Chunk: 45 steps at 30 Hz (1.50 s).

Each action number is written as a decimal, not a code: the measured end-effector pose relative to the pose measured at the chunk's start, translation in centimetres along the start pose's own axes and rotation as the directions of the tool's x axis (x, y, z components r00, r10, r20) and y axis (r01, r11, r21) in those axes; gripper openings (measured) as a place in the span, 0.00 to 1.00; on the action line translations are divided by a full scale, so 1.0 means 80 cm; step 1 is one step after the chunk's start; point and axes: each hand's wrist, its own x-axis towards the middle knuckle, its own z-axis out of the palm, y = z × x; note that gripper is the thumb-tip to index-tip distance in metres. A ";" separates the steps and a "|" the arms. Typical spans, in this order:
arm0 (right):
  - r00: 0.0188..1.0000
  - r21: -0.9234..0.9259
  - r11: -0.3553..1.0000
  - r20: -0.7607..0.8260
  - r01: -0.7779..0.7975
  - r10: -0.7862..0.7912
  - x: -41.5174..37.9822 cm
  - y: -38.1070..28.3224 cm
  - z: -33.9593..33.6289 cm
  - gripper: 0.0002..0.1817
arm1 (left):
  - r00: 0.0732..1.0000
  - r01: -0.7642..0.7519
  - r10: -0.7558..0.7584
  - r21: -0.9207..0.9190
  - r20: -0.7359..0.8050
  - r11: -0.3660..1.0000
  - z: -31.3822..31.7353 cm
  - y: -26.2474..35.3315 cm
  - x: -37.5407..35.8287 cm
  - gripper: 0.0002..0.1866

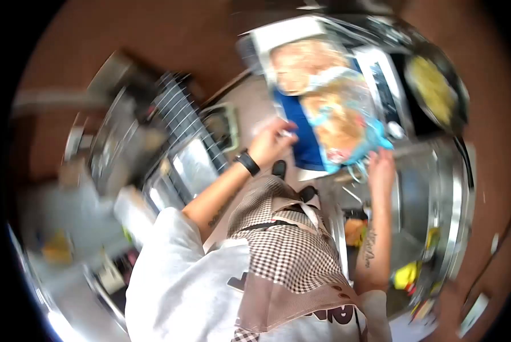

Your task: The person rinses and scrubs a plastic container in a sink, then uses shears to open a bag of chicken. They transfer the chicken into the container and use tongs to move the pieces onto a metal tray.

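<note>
A clear plastic bag with light-blue print [341, 122] holds tan, flat-looking food and lies on the counter in front of me. The fingers of my right hand [382, 168] are closed at the bag's blue near corner. Left of the bag, my left hand [271, 142] hovers with bent fingers by the edge of a dark blue surface [307, 139]. Something small and whitish shows at those fingertips, too blurred to name. Behind the bag, a pale pile of similar-looking food [307, 60] rests on a white sheet or tray [264, 43].
On the right, a dark pan with yellow food [435, 91] sits past a silver appliance [384, 85]. A metal sink [424, 182] is beside my right forearm. Left of me are a gridded dark rack [187, 111] and a metal container [198, 165]. Motion blurs much of the view.
</note>
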 end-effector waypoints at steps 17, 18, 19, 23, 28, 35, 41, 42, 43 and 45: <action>0.980 -0.319 0.929 0.128 0.185 -0.151 0.043 -0.035 0.013 0.29 | 0.205 0.632 -0.510 -0.285 -0.835 0.721 -0.106 -0.215 -0.559 0.20; 0.972 -0.243 0.945 0.135 0.219 -0.191 0.023 -0.062 0.009 0.28 | 0.081 0.590 -0.495 -0.359 -0.865 0.723 -0.135 -0.235 -0.582 0.21; 0.964 -0.165 0.955 0.137 0.248 -0.227 0.008 -0.086 0.007 0.27 | -0.030 0.585 -0.451 -0.382 -0.892 0.715 -0.163 -0.263 -0.614 0.23; 0.861 0.190 0.923 0.336 0.335 -0.381 -0.071 -0.171 0.076 0.20 | -0.460 0.687 -0.227 -0.507 -0.858 0.521 -0.275 -0.353 -0.724 0.30; 0.713 0.285 0.884 0.522 0.371 -0.468 -0.175 -0.363 0.159 0.18 | -0.407 -0.204 -0.837 -0.857 -0.365 0.473 -0.337 -0.439 -0.812 0.25; 0.355 0.315 0.725 0.709 0.613 -0.609 -0.243 -0.584 0.234 0.18 | -0.215 -0.548 -0.907 -0.724 -0.362 0.419 -0.338 -0.438 -0.827 0.23; 0.094 0.460 0.629 0.757 0.627 -0.646 -0.293 -0.686 0.290 0.18 | -0.326 -0.266 -0.844 -0.815 -0.426 0.515 -0.356 -0.427 -0.824 0.19; 0.049 0.486 0.592 0.745 0.643 -0.665 -0.299 -0.690 0.305 0.18 | -0.301 -0.236 -0.850 -0.830 -0.432 0.506 -0.357 -0.432 -0.827 0.19; 0.000 0.517 0.550 0.729 0.656 -0.685 -0.306 -0.698 0.318 0.18 | -0.286 -0.207 -0.862 -0.851 -0.419 0.482 -0.362 -0.428 -0.827 0.19; -0.066 0.525 0.558 0.764 0.642 -0.642 -0.322 -0.711 0.331 0.19 | -0.306 -0.167 -0.853 -0.858 -0.423 0.486 -0.361 -0.431 -0.827 0.18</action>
